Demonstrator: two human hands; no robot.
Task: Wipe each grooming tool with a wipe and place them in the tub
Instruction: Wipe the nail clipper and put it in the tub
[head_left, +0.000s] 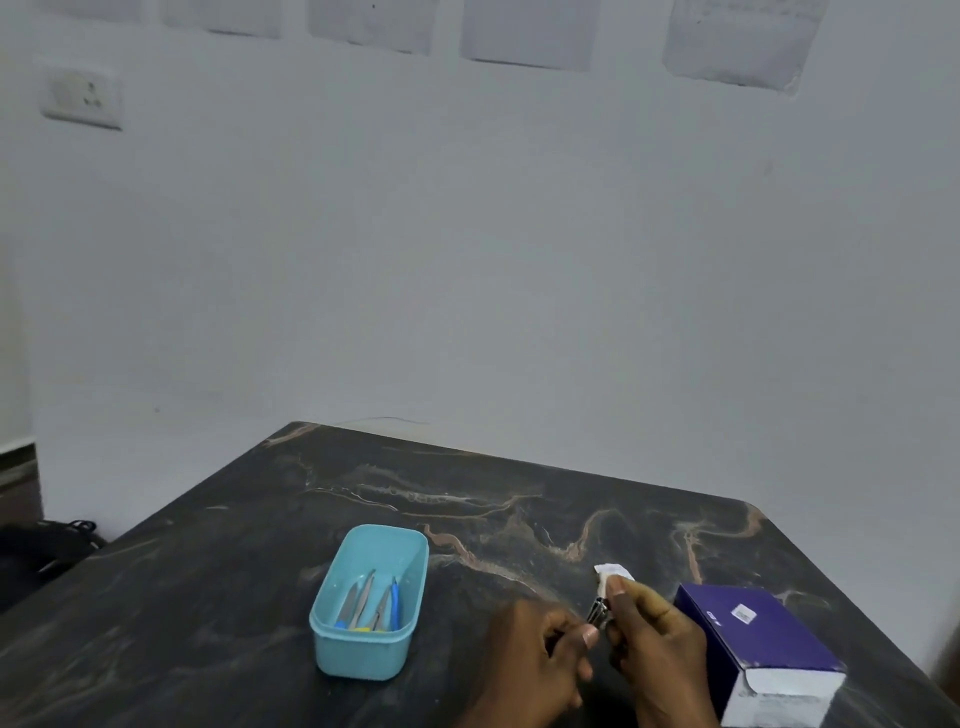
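Both hands meet low over the table (218, 613): left hand (540, 660) pinches a small metal tool (597, 612), right hand (657, 639) pinches the white wipe (613, 574) against it. Blue tub (363, 654) sits just left, holding several tools.

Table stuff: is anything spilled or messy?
Nothing stands out. The tub sits upright with tools inside, the box lies flat, and both hands hold a small metal tool and a wipe.

Pale wall (467, 260), dark marbled table (208, 597)
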